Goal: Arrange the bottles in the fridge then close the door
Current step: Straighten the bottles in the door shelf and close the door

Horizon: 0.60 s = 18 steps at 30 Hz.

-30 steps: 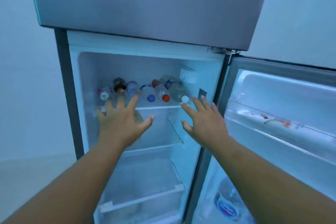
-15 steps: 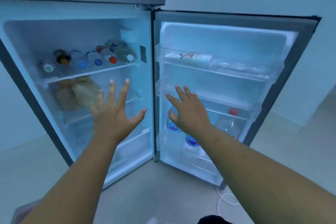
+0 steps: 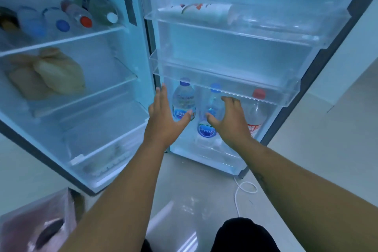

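Door [image 3: 255,51] stands wide open before us, and we take it as our landmark. Its lowest bin holds three bottles upright, long axes vertical, caps up: a blue-capped bottle [image 3: 183,102] nearest the hinge side, a second blue-capped one [image 3: 212,108] in the middle, and a red-capped one [image 3: 256,112] toward the door's outer edge. The clear middle bin [image 3: 225,82] juts out just above their caps, so the room over them is tight; the open way in is from the front. The top bin carries a tube [image 3: 196,11] lying on its side, its long axis along the bin.

Our left hand [image 3: 165,116] reaches forward with fingers spread and straight, palm turned inward, just in front of the first bottle; the thumb overlaps its label, and we cannot tell whether it touches. Our right hand [image 3: 227,118] is curled loosely, fingers bent and apart, in front of the middle bottle, closing on nothing we can see. Both forearms run up from the bottom of the view, angled toward each other.

Left of the door, inside the cabinet, the top shelf [image 3: 61,41] bears a row of bottles [image 3: 67,18] lying flat, caps pointing out toward us. Below them sits a tan bag [image 3: 51,73]. Lower shelves look bare. A white cord [image 3: 243,190] curls on the floor below the door's outer corner.
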Tool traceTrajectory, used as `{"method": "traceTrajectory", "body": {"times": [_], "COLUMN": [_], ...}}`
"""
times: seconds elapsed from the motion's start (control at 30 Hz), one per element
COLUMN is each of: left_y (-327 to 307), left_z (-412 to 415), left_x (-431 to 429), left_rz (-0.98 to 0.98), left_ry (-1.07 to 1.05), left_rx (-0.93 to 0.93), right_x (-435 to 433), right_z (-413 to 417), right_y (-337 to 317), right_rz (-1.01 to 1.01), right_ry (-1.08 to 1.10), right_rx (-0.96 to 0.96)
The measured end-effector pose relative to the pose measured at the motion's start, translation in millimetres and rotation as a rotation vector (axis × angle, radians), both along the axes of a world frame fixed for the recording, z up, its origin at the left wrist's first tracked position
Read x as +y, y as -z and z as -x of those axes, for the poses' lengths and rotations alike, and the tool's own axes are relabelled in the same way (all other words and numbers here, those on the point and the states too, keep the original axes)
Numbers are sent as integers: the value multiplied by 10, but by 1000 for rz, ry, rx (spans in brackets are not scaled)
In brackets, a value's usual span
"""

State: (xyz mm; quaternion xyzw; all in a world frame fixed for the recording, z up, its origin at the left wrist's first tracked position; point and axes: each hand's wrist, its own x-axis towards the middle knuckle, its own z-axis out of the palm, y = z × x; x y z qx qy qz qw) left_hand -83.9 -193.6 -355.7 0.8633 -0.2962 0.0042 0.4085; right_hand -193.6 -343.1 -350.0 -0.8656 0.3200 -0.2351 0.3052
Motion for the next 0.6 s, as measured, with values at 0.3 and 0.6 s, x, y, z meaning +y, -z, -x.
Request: {"method": "traceTrajectory", "body": {"times": [0.3,0.6], "left_y": [317,461], "left_z": [-728,-881], "left_x": [-629,-672], "left_rz": [136,154], "left_ry": [104,152], "left_rx": [288,260], "right_x": [-282,-188], "right_z": [-505,-544], "right_y": [234,329], "right_rz": [-295,-93], "right_ry": [9,278], "right_rx": [-99,13]}}
